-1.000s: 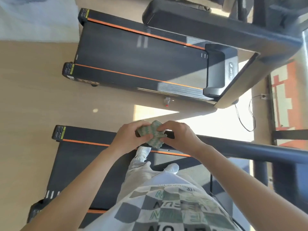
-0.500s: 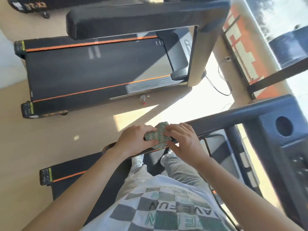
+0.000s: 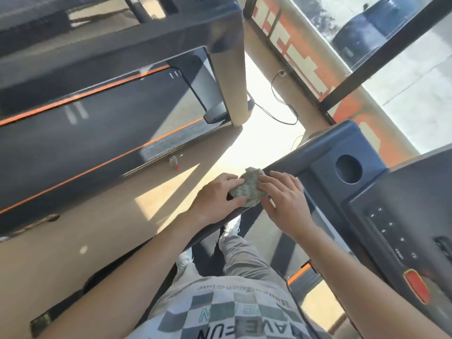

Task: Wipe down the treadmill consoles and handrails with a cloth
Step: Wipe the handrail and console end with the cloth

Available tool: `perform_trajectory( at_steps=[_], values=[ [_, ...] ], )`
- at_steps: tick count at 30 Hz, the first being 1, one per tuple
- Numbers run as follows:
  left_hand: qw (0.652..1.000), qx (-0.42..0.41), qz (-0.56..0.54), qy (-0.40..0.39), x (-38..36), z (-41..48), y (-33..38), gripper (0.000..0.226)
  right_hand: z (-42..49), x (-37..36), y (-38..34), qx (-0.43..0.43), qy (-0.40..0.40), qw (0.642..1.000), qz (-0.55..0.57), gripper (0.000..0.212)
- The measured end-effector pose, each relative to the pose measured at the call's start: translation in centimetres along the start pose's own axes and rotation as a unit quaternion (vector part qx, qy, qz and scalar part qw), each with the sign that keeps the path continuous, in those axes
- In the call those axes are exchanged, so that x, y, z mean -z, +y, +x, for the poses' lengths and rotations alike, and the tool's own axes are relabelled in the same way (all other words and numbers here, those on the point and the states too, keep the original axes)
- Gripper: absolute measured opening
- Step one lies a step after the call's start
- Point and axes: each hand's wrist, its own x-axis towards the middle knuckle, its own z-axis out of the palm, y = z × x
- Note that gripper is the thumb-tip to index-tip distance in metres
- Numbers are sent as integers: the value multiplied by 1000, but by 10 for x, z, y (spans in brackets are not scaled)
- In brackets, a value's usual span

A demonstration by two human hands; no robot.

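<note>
A: Left hand [image 3: 217, 196] grips the cloth [image 3: 247, 189], which is bunched on the handrail [image 3: 291, 163] between both hands.

B: Right hand [image 3: 285, 201] is on the other side, fingers fairly straight, touching cloth and handrail.

A: Console [image 3: 391, 204] sits just right of that hand. There's another treadmill [image 3: 97, 123] well beyond the left.

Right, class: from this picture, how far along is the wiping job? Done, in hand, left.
Done: nothing shows as wiped; the surfaces give no sign either way. In hand: the left hand grips the cloth on the handrail, with the right hand resting its fingers on it. Left: the console beside it and the next treadmill, neither touched by the cloth.
</note>
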Motion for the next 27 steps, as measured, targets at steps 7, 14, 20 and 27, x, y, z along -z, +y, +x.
perform_trajectory(
  at_steps=[7,14,20,27],
  values=[
    [997,-60,-28,-27,-21,79,51,56,10,19,69,-77,3,996,-51,30],
    [993,-73,-41,-79,-39,142,82,56,9,25,101,-186,21,978,-87,46],
    [987,-61,-74,-131,-48,190,93,62,27,24,108,-303,48,950,-47,52],
    [946,-7,-220,-239,-49,241,96,56,44,11,94,-382,56,922,19,61]
  ],
)
